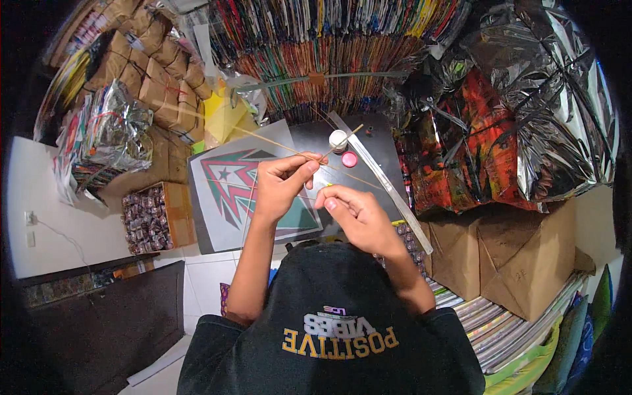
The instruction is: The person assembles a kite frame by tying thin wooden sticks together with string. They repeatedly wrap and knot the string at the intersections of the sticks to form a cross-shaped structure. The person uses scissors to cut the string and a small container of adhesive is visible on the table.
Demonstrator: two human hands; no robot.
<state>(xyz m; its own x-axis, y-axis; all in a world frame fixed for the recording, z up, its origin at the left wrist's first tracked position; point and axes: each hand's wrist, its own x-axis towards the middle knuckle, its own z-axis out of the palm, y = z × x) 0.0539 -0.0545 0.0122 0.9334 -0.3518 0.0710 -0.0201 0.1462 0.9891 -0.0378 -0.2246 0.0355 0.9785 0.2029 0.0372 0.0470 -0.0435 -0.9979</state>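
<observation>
My left hand (284, 184) pinches thin bamboo sticks (276, 143) where they cross, above a dark tabletop. One long stick slants from the upper left down to the right; another points up to the right from my fingertips. Just below and to the right, my right hand (355, 214) is closed, thumb against curled fingers; whatever it holds is too fine to make out. Under my left hand lies a paper kite sheet (227, 191) with a red, green, black and white pattern and a star. Beyond my hands stand a small white jar (338, 141) and a round pink lid (349, 159).
A long metal ruler (388, 187) lies slanted along the table's right side. Dense stacks of colourful folded sheets (322, 59) rise behind the table. Plastic-wrapped bundles (487, 138) and cardboard boxes (526, 257) crowd the right. An open carton of small packets (178, 210) sits left.
</observation>
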